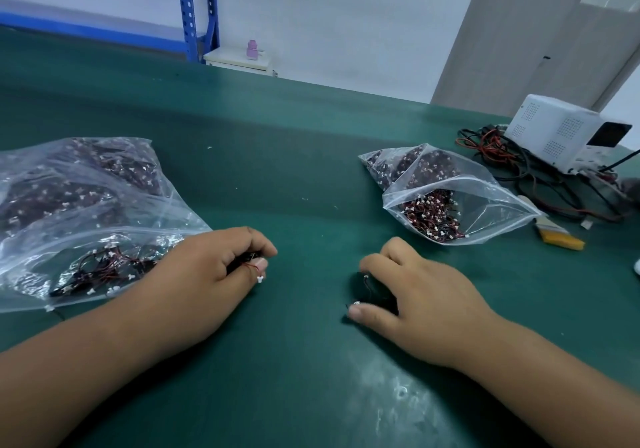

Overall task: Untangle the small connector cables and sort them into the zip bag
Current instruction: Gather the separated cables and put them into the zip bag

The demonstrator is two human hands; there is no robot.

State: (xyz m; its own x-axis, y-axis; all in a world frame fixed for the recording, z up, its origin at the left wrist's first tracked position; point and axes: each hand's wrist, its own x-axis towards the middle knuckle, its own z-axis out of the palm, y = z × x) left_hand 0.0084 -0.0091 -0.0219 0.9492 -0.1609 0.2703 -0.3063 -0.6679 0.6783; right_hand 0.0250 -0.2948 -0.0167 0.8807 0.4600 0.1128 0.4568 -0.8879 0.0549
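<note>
Left hand pinches one connector cable just right of the large bag. Right hand, well apart from it, curls over what appears to be a dark cable bundle. The open zip bag lies far-right of it.

Bags, three: left bag, open zip bag, closed bag behind. Hands, two: left hand, right hand. White box, one. Connector cables: too many to count.
</note>
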